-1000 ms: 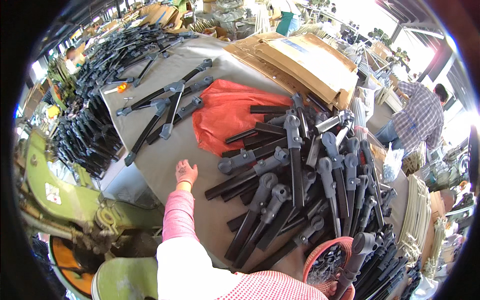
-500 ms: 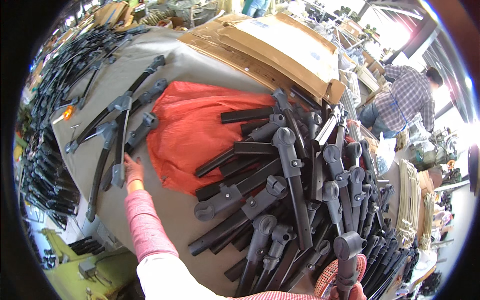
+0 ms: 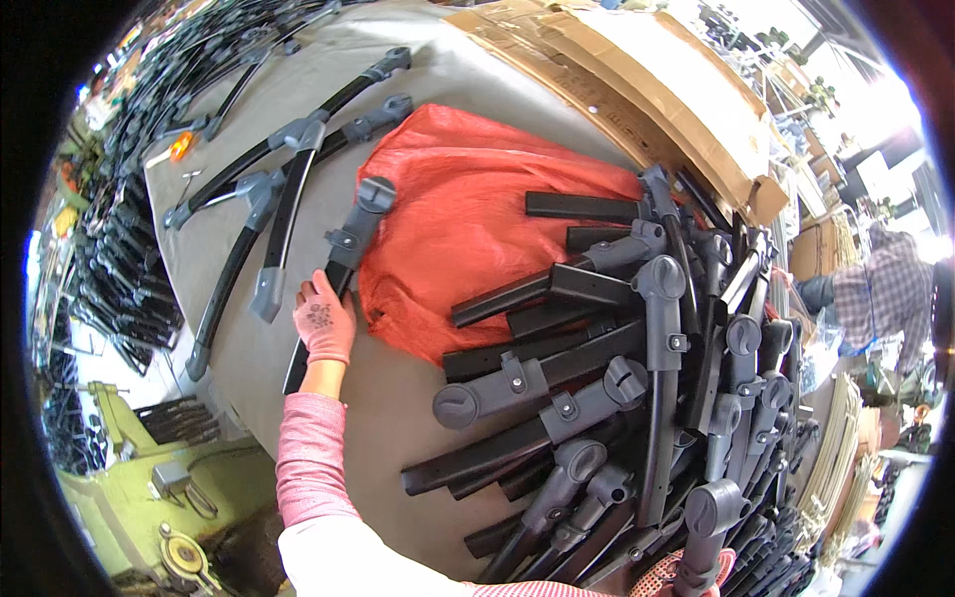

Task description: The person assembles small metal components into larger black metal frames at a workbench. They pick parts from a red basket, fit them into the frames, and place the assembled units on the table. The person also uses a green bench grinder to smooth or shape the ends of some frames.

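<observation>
My left hand (image 3: 324,320), in a pink glove, is closed around a black tube with a dark grey clamp joint (image 3: 356,227) at its far end. This tube slants over the table beside the red plastic sheet (image 3: 477,189). To its left lies a jointed black frame (image 3: 279,184) with grey fittings. At the bottom right, another black tube with a round grey joint (image 3: 712,509) stands upright in my right hand, which is almost wholly hidden at the picture's edge. A large heap of similar tubes with joints (image 3: 597,393) covers the table's right side.
Flattened cardboard (image 3: 647,75) lies at the far edge. Many black frames (image 3: 119,269) are piled beyond the table's left edge. An orange-handled tool (image 3: 181,147) rests at the far left. Green machinery (image 3: 169,497) stands at the lower left. A person in a checked shirt (image 3: 880,294) is at the right.
My left hand has closed on the jointed tube and drawn it slightly away from the frame. The view has shifted, bringing the table's contents up and to the right.
</observation>
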